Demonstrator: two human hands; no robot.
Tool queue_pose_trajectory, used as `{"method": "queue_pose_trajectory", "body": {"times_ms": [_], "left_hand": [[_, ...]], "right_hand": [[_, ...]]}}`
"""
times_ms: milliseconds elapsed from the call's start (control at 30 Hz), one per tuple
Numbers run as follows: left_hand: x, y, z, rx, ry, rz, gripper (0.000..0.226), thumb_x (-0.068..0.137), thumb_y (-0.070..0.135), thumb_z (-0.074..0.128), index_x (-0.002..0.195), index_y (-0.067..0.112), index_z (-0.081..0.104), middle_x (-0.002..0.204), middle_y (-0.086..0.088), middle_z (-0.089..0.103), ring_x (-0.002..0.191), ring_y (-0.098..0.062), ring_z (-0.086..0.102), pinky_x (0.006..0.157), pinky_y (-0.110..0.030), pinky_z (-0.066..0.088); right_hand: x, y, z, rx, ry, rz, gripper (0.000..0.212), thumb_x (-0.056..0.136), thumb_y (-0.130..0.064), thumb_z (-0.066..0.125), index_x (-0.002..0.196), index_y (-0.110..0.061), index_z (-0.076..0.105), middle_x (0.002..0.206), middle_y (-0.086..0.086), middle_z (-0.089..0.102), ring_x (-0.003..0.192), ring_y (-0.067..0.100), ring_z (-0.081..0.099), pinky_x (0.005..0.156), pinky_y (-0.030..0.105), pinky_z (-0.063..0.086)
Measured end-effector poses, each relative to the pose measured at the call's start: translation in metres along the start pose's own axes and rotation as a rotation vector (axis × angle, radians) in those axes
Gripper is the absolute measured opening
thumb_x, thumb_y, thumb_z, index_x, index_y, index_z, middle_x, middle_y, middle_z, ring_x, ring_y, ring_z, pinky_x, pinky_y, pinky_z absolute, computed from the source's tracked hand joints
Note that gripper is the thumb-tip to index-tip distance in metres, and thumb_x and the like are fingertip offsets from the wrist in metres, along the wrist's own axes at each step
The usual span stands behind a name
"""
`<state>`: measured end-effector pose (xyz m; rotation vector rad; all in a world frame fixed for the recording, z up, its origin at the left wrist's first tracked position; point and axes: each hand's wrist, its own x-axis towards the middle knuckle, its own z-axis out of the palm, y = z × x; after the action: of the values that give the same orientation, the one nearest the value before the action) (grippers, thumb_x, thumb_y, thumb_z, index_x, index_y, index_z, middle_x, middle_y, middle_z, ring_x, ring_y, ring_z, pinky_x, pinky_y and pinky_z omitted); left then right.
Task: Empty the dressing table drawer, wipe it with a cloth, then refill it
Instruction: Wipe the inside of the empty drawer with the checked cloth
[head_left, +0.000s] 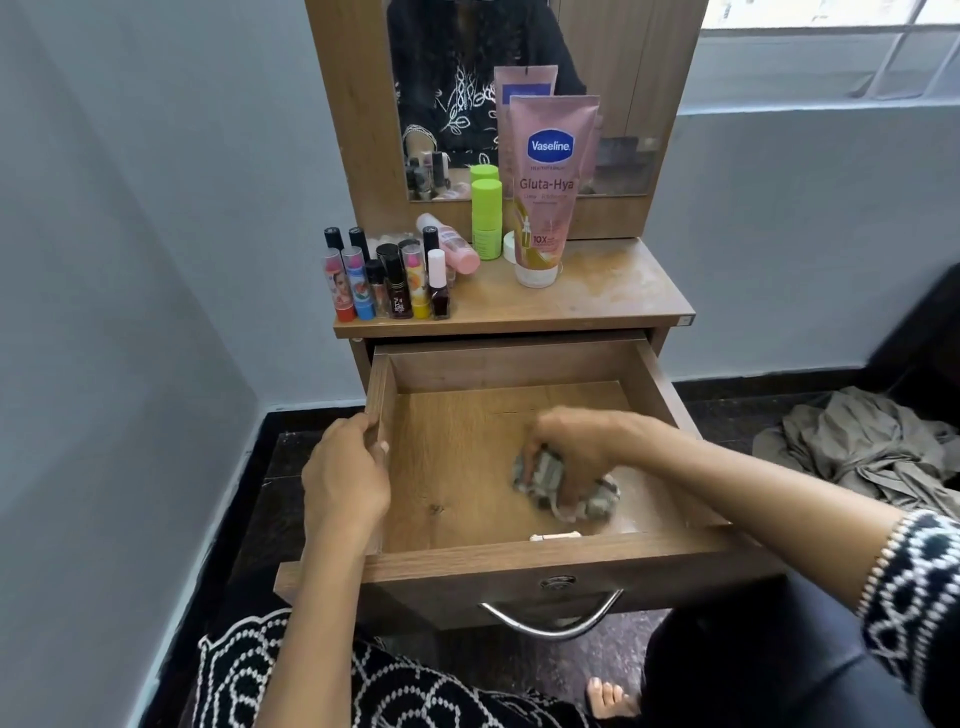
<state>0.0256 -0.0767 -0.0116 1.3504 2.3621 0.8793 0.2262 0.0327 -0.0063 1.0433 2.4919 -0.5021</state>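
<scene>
Fingers of right hand curled round crumpled grey cloth on wood-grain drawer floor, left hand gripping drawer's 9 o'clock wall, drawer open w/ long axis 12–6, curved metal handle at 6.

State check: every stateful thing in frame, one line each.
Wooden dressing table drawer: pulled open, emptied.
Crumpled grey cloth: pressed on the drawer floor.
Right hand: grips the cloth.
Left hand: holds the drawer's left wall.
Pink Vaseline lotion tube: upright on its cap.
</scene>
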Motion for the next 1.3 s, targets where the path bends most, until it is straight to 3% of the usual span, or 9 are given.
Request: {"method": "queue_pose_trajectory", "body": {"times_ms": [200, 300, 467, 600, 767, 900, 1033, 1133, 1300], "left_hand": [[-0.001, 0.002, -0.001, 0.0, 0.001, 0.0, 0.041, 0.095, 0.011, 0.049, 0.135, 0.014, 0.047, 0.135, -0.006, 0.051, 0.12, -0.026, 0.052, 0.097, -0.038, 0.042], [-0.001, 0.001, -0.002, 0.0, -0.001, -0.002, 0.04, 0.095, 0.011, 0.049, 0.135, 0.013, 0.047, 0.135, -0.007, 0.052, 0.12, -0.026, 0.052, 0.097, -0.037, 0.042], [-0.002, 0.002, -0.002, 0.002, -0.002, 0.01, 0.04, 0.095, 0.01, 0.05, 0.135, 0.012, 0.047, 0.135, -0.007, 0.051, 0.12, -0.027, 0.051, 0.098, -0.038, 0.041], [-0.002, 0.001, -0.002, -0.003, -0.005, 0.008, 0.041, 0.094, 0.01, 0.05, 0.135, 0.012, 0.047, 0.135, -0.007, 0.052, 0.12, -0.027, 0.051, 0.098, -0.038, 0.041], [0.0, -0.001, -0.002, 0.009, -0.016, 0.027, 0.04, 0.095, 0.011, 0.049, 0.135, 0.011, 0.047, 0.134, -0.008, 0.052, 0.119, -0.027, 0.052, 0.098, -0.04, 0.041], [0.003, -0.003, -0.001, 0.011, -0.017, 0.032, 0.04, 0.094, 0.011, 0.05, 0.134, 0.011, 0.048, 0.134, -0.009, 0.052, 0.12, -0.028, 0.051, 0.099, -0.044, 0.041], [0.003, -0.003, 0.0, 0.031, -0.018, 0.03, 0.039, 0.094, 0.012, 0.05, 0.133, 0.011, 0.049, 0.133, -0.009, 0.053, 0.119, -0.03, 0.052, 0.097, -0.044, 0.042], [0.003, -0.004, 0.001, 0.039, -0.016, 0.032, 0.039, 0.094, 0.012, 0.051, 0.133, 0.011, 0.05, 0.132, -0.009, 0.053, 0.118, -0.03, 0.052, 0.096, -0.044, 0.043], [0.002, -0.002, 0.0, 0.042, -0.021, 0.022, 0.039, 0.094, 0.011, 0.051, 0.133, 0.011, 0.049, 0.131, -0.009, 0.054, 0.116, -0.031, 0.053, 0.095, -0.044, 0.043]], "right_hand": [[0.031, 0.002, -0.019, 0.061, 0.107, 0.127, 0.058, 0.054, -0.02, 0.091, 0.107, -0.023, 0.069, 0.101, -0.001, 0.058, 0.091, 0.017, 0.056, 0.075, 0.022, 0.047], [0.027, -0.023, -0.004, 0.043, 0.067, 0.015, 0.053, 0.059, -0.019, 0.088, 0.108, -0.022, 0.067, 0.108, -0.003, 0.055, 0.101, 0.018, 0.056, 0.08, 0.027, 0.047], [-0.006, -0.029, 0.022, -0.077, -0.005, -0.171, 0.042, 0.069, -0.004, 0.077, 0.106, -0.024, 0.069, 0.109, -0.004, 0.056, 0.1, 0.016, 0.056, 0.074, 0.022, 0.039], [0.001, 0.008, 0.001, -0.096, -0.051, -0.043, 0.052, 0.057, -0.015, 0.088, 0.105, -0.026, 0.071, 0.108, -0.006, 0.06, 0.1, 0.018, 0.059, 0.076, 0.022, 0.045], [0.021, 0.042, -0.02, -0.015, 0.152, 0.125, 0.058, 0.055, -0.013, 0.09, 0.108, -0.022, 0.069, 0.118, 0.001, 0.058, 0.108, 0.024, 0.056, 0.088, 0.029, 0.049], [0.008, 0.014, -0.003, -0.068, 0.086, 0.007, 0.054, 0.059, -0.014, 0.087, 0.109, -0.023, 0.068, 0.111, -0.002, 0.056, 0.102, 0.019, 0.057, 0.077, 0.022, 0.043], [-0.033, 0.008, 0.027, -0.18, 0.028, -0.155, 0.046, 0.07, -0.009, 0.076, 0.112, -0.024, 0.063, 0.097, -0.008, 0.038, 0.088, 0.018, 0.051, 0.073, 0.028, 0.042], [-0.042, 0.024, 0.027, -0.213, 0.004, -0.172, 0.042, 0.072, -0.01, 0.073, 0.108, -0.028, 0.062, 0.092, -0.012, 0.034, 0.088, 0.017, 0.052, 0.073, 0.031, 0.046], [-0.021, 0.049, 0.002, -0.255, 0.065, -0.078, 0.038, 0.072, -0.003, 0.073, 0.104, -0.021, 0.065, 0.11, -0.002, 0.052, 0.101, 0.019, 0.055, 0.073, 0.027, 0.045]]}}
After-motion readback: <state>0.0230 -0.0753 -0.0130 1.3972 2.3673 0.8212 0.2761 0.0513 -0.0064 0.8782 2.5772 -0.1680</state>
